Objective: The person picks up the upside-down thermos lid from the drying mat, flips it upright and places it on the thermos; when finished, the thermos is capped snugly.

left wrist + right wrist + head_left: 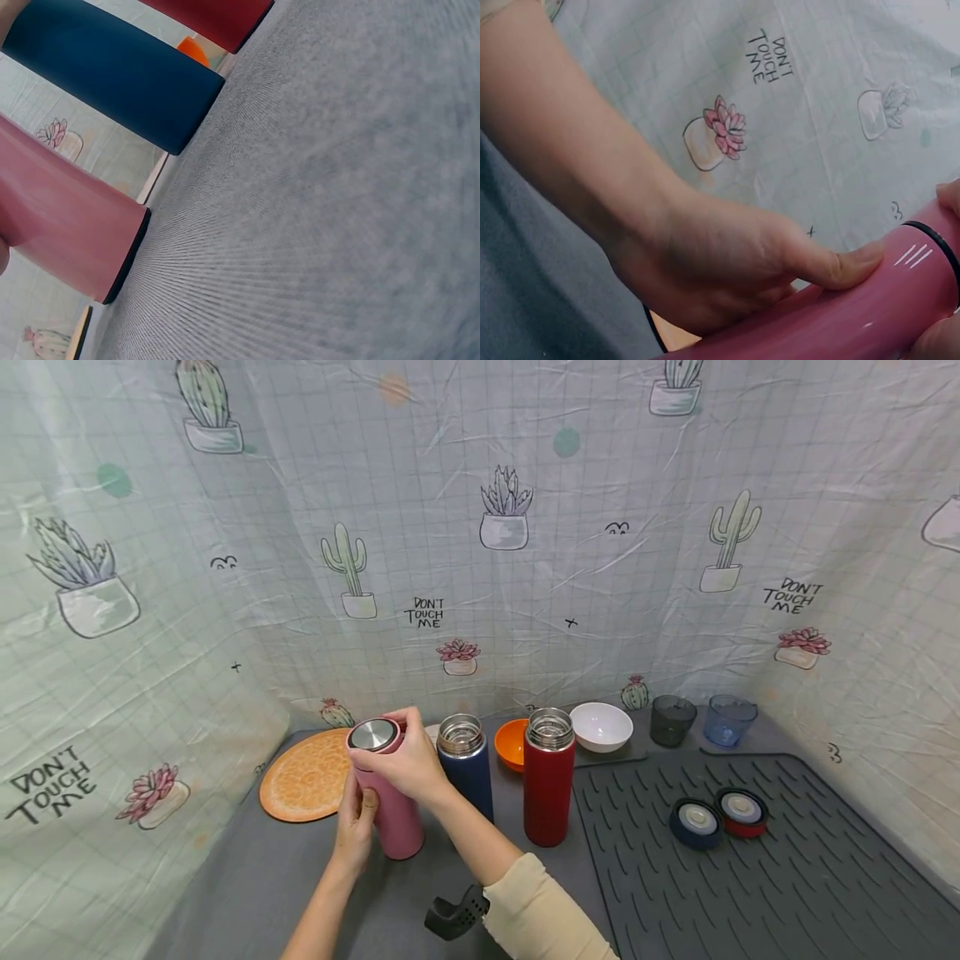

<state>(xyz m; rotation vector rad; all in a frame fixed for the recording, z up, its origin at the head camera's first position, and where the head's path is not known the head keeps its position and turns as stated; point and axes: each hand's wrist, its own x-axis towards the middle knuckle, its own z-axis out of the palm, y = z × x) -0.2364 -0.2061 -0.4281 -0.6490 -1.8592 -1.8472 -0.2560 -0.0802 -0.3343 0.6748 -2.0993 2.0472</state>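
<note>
Standing in left hand [352,832], lid [373,734] in right hand [412,764]: pink bottle [399,823].

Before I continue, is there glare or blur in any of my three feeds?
Head view: mostly crisp, with bright streaks glinting on the round, silver-topped lid of the pink cylindrical bottle; left wrist view: steeply tilted, the grey fabric-like tabletop looking soft toward the right edge; right wrist view: a tiny highlight on the bottle, the pale plant-print curtain slightly soft.
</note>
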